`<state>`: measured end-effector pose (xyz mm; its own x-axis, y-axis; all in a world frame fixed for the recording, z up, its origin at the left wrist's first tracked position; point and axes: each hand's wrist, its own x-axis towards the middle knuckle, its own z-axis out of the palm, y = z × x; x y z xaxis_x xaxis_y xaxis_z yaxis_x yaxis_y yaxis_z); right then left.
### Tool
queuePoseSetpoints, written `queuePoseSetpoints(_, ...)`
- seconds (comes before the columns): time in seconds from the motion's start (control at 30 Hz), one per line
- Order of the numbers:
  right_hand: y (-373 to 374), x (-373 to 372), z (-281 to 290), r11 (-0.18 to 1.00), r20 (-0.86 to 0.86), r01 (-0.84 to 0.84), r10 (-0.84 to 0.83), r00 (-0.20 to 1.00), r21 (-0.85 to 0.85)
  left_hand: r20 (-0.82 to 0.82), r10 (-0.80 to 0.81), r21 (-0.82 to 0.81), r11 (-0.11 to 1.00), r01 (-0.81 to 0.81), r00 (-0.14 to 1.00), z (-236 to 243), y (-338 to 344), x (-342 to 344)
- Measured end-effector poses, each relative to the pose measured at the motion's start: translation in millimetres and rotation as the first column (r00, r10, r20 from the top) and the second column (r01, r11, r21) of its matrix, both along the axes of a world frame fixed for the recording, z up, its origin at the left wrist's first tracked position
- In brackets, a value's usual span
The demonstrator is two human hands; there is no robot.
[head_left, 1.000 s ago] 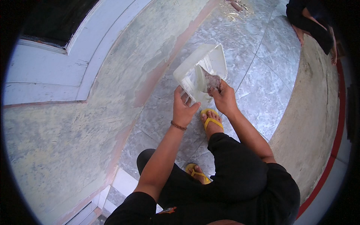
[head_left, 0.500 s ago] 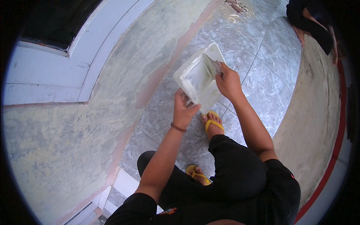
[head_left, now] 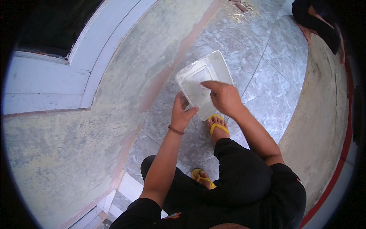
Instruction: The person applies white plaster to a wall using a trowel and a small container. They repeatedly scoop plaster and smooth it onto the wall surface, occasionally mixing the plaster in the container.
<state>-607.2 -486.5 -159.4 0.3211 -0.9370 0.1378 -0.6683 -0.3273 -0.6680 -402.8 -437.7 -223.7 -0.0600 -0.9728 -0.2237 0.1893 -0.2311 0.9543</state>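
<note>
A white rectangular plastic tub (head_left: 225, 68) is tilted above the tiled floor, with white residue on its rim and inner walls. My left hand (head_left: 182, 113) grips its near-left edge, thumb on the rim and fingers underneath. Over the tub's opening is my right hand (head_left: 225, 97), its index finger stretched toward the inside and the other fingers curled. A thin pale flat piece seems to lie under those fingers, mostly hidden, and I cannot make out its kind.
A wall (head_left: 126, 76) with patchy plaster and a white window frame (head_left: 87, 57) stands on the left. Debris (head_left: 240, 9) lies on the far tiles. A person in dark clothes (head_left: 320, 26) sits at the far right. My feet wear yellow flip-flops (head_left: 219, 128).
My right hand has moved left and nearer, from the tub's far right wall to over its opening. The tub has shifted slightly and its inside shows more openly.
</note>
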Motion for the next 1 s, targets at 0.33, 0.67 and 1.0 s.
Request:
queuePoseSetpoints(0.33, -35.6, -10.3, -9.2, 0.975, 0.017, -0.145, 0.15, 0.989, -0.171, 0.028, -0.085, -0.128, 0.988, 0.088, 0.996, 6.7, -8.4, 17.1)
queuePoseSetpoints(0.67, -39.2, -21.3, -12.1, 0.988, 0.055, -0.022, 0.031, 0.998, -0.156, 0.024, -0.117, -0.068, 0.991, 0.118, 0.993, -3.4, -8.9, 22.0)
queuePoseSetpoints(1.0, -11.0, -3.4, -30.9, 0.976, -0.004, -0.156, 0.157, 0.988, -0.152, -0.079, -0.105, -0.002, 0.994, 0.105, 0.991, -2.8, -11.2, 26.1)
